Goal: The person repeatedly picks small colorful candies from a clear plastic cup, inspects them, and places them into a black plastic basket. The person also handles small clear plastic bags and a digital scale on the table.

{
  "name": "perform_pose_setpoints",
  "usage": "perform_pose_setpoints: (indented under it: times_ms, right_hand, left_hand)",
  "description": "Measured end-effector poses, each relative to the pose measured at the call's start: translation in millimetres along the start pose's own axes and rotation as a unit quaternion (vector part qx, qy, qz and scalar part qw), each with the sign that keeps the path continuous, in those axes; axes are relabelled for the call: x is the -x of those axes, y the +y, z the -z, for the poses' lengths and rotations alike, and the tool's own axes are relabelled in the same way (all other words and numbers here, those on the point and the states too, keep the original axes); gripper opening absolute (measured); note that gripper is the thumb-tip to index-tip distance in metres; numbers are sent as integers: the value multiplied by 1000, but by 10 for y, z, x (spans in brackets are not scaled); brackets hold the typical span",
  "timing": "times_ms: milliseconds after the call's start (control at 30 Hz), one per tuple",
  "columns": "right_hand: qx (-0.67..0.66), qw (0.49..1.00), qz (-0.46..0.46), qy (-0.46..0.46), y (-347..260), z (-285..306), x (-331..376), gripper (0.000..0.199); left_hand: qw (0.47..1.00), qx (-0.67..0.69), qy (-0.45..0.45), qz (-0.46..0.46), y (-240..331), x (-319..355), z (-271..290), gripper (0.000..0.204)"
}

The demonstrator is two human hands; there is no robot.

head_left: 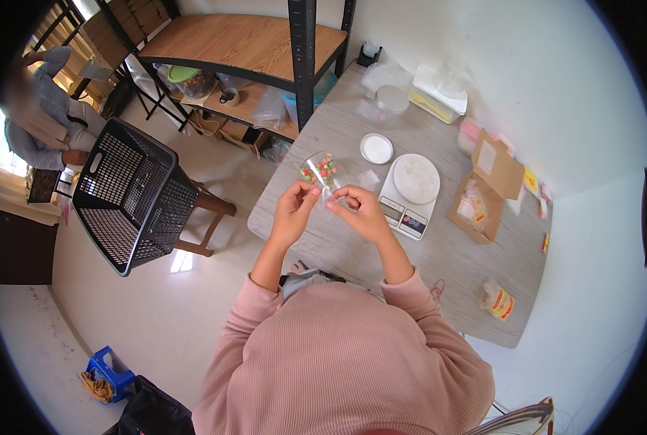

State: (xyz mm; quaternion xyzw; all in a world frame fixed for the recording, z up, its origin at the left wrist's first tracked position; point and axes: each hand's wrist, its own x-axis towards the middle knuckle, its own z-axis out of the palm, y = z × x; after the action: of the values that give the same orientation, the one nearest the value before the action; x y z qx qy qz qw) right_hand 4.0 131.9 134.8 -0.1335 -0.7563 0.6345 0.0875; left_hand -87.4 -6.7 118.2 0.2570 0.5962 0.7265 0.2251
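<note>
My left hand (pixel 294 206) and my right hand (pixel 361 210) meet over the near left part of the table, thumbs and fingertips pinched. Between them they hold a small clear plastic bag (pixel 326 194). Just beyond my fingers is a clear round container (pixel 307 158) with small red, green and pale pieces in it; the bag partly overlaps it, and I cannot tell whether any pieces lie in the bag. To the right of my right hand stands a white kitchen scale (pixel 415 181). A small clear packet (pixel 369 179) lies between the container and the scale.
On the grey table (pixel 454 272) are a white lid (pixel 376 148), a clear jar (pixel 391 101), a lidded box (pixel 438 94), an open cardboard box (pixel 476 214) and a labelled bag (pixel 497 301). At left, a black basket (pixel 131 196) rests on a stool; a person (pixel 44 123) sits behind. Shelving (pixel 244 43) stands ahead.
</note>
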Motion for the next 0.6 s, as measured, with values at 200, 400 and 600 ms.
perform_pose_setpoints:
  times_ms: [200, 400, 600]
  right_hand:
    - [-108, 994, -31, 19, 84, -136, -64, 14]
    - [-87, 994, -15, 66, 106, -175, -156, 16]
    - [-187, 980, -28, 64, 198, -142, -251, 15]
  left_hand:
    - [999, -19, 38, -9, -58, 18, 140, 11]
    - [998, -24, 50, -11, -104, -34, 204, 12]
    - [996, 53, 66, -18, -165, -53, 71, 28]
